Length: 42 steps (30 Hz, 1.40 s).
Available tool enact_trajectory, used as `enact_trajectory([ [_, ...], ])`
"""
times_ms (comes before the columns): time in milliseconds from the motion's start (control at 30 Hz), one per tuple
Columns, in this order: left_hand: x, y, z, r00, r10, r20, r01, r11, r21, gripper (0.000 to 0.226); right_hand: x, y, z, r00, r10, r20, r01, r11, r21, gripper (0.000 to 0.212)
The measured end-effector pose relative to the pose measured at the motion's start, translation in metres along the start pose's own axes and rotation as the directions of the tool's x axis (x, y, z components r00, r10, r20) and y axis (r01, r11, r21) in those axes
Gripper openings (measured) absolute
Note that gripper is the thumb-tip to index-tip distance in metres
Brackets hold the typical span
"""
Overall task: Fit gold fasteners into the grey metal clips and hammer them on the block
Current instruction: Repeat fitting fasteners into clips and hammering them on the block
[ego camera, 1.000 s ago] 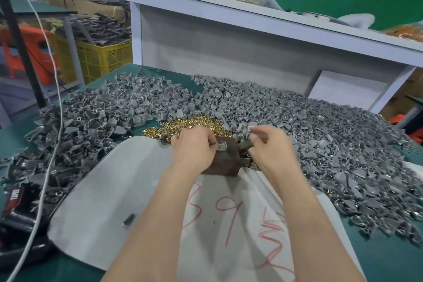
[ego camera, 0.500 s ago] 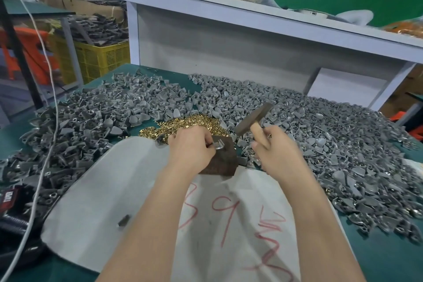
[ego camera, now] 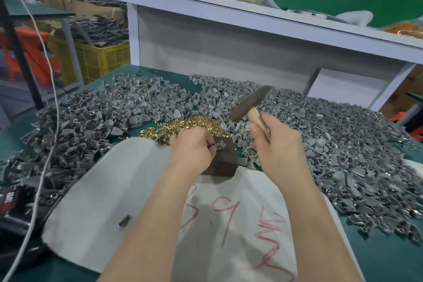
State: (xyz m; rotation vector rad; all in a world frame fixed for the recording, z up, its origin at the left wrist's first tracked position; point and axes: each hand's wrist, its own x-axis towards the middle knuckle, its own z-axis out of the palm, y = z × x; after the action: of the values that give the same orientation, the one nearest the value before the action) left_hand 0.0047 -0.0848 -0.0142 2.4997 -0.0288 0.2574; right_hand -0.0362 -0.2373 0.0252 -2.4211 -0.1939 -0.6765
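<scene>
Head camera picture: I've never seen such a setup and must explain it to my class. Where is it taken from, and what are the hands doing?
No machine: a person works bare-handed, and the camera sits on their head, looking down. The left hand pinches a grey clip on the dark block. The right hand holds a wooden-handled hammer raised above it. Beyond the block lies a pile of gold fasteners; heaps of grey clips cover the green table. The block stands on a white sheet with red marks.
</scene>
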Motion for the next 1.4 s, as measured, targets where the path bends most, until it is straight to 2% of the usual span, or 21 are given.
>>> enact_trajectory([
  [133, -0.001, 0.001, 0.0, 1.0, -0.007, -0.03, 0.007, 1.0, 0.004, 0.006, -0.009, 0.001, 0.012, 0.967, 0.065, 0.246, -0.022, 0.985, -0.173, 0.028],
  [167, -0.002, 0.001, 0.0, 0.999, -0.005, -0.034, 0.004, 1.0, -0.005, 0.006, -0.01, 0.0, 0.013, 0.972, 0.064, 0.226, -0.023, 0.984, -0.178, 0.03],
  [267, -0.002, 0.002, 0.001, 1.0, 0.004, -0.02, -0.005, 1.0, -0.022, 0.01, -0.008, -0.005, 0.005, 0.997, 0.029, -0.076, -0.03, 0.999, -0.018, 0.035],
  [300, -0.001, 0.003, 0.001, 1.0, 0.002, -0.014, -0.002, 1.0, -0.016, 0.012, -0.005, -0.004, 0.003, 0.992, 0.031, -0.122, -0.028, 0.999, 0.019, 0.036],
  [333, -0.001, 0.003, 0.001, 1.0, -0.006, -0.011, 0.006, 1.0, -0.011, 0.012, -0.004, -0.004, 0.003, 0.996, 0.041, -0.082, -0.041, 0.999, 0.0, 0.036],
  [400, -0.002, 0.003, -0.001, 1.0, -0.016, -0.017, 0.016, 1.0, -0.016, 0.008, -0.007, -0.001, 0.01, 0.982, 0.071, 0.175, -0.046, 0.989, -0.143, 0.032],
  [433, -0.003, 0.003, -0.001, 1.0, -0.014, -0.023, 0.014, 1.0, -0.02, 0.007, -0.01, 0.0, 0.013, 0.966, 0.073, 0.247, -0.03, 0.984, -0.176, 0.03],
  [467, -0.003, 0.003, -0.002, 1.0, -0.005, -0.03, 0.005, 1.0, -0.02, 0.006, -0.009, -0.001, 0.013, 0.969, 0.058, 0.242, -0.016, 0.985, -0.173, 0.03],
  [567, -0.003, 0.002, 0.0, 1.0, 0.017, -0.023, -0.017, 1.0, 0.003, 0.011, -0.009, -0.005, 0.007, 0.997, -0.027, -0.079, 0.025, 0.999, -0.037, 0.032],
  [600, -0.002, 0.003, 0.0, 1.0, 0.011, -0.019, -0.011, 1.0, 0.001, 0.011, -0.007, -0.006, 0.006, 0.991, -0.032, -0.129, 0.031, 0.999, -0.014, 0.033],
  [633, -0.002, 0.003, 0.0, 1.0, 0.004, -0.018, -0.004, 1.0, -0.001, 0.011, -0.005, -0.006, 0.005, 0.996, -0.022, -0.083, 0.019, 0.999, -0.038, 0.033],
  [700, -0.002, 0.003, 0.0, 1.0, 0.003, -0.026, -0.003, 1.0, 0.001, 0.01, -0.008, -0.004, 0.012, 0.981, 0.049, 0.186, -0.017, 0.985, -0.169, 0.032],
  [767, -0.003, 0.002, -0.001, 0.999, 0.006, -0.032, -0.006, 1.0, -0.007, 0.007, -0.009, -0.004, 0.012, 0.962, 0.105, 0.254, -0.054, 0.978, -0.201, 0.031],
  [867, -0.002, 0.003, -0.001, 1.0, 0.01, -0.01, -0.01, 1.0, 0.005, 0.011, -0.011, -0.006, 0.007, 0.999, -0.009, -0.051, 0.007, 0.999, -0.052, 0.035],
  [900, -0.001, 0.003, -0.001, 1.0, 0.003, -0.003, -0.003, 1.0, 0.007, 0.012, -0.009, -0.007, 0.007, 0.995, -0.029, -0.099, 0.027, 0.999, -0.026, 0.036],
  [967, -0.002, 0.003, -0.002, 1.0, -0.007, -0.011, 0.007, 1.0, 0.0, 0.011, -0.007, -0.008, 0.011, 0.997, 0.019, 0.077, -0.01, 0.993, -0.116, 0.037],
  [1033, -0.004, 0.004, -0.004, 1.0, 0.002, -0.015, -0.002, 1.0, 0.009, 0.007, -0.008, -0.003, 0.017, 0.956, 0.092, 0.278, -0.034, 0.978, -0.208, 0.033],
  [1167, -0.004, 0.003, -0.006, 1.0, -0.013, 0.003, 0.013, 1.0, -0.007, 0.007, 0.0, 0.011, 0.014, 0.974, 0.066, 0.219, -0.033, 0.988, -0.148, 0.015],
  [1233, -0.004, 0.003, -0.005, 1.0, -0.022, 0.007, 0.022, 0.999, -0.025, 0.006, 0.006, 0.023, 0.013, 0.974, 0.151, 0.17, -0.144, 0.988, -0.052, 0.01],
  [1300, -0.004, 0.003, -0.003, 1.0, -0.019, -0.012, 0.019, 0.999, -0.028, 0.008, 0.011, 0.035, 0.016, 0.951, 0.24, 0.195, -0.238, 0.971, -0.033, 0.015],
  [1400, -0.004, 0.003, -0.003, 1.0, -0.019, -0.021, 0.019, 1.0, -0.01, 0.011, 0.011, 0.051, 0.026, 0.91, 0.303, 0.283, -0.251, 0.946, -0.207, 0.036],
])
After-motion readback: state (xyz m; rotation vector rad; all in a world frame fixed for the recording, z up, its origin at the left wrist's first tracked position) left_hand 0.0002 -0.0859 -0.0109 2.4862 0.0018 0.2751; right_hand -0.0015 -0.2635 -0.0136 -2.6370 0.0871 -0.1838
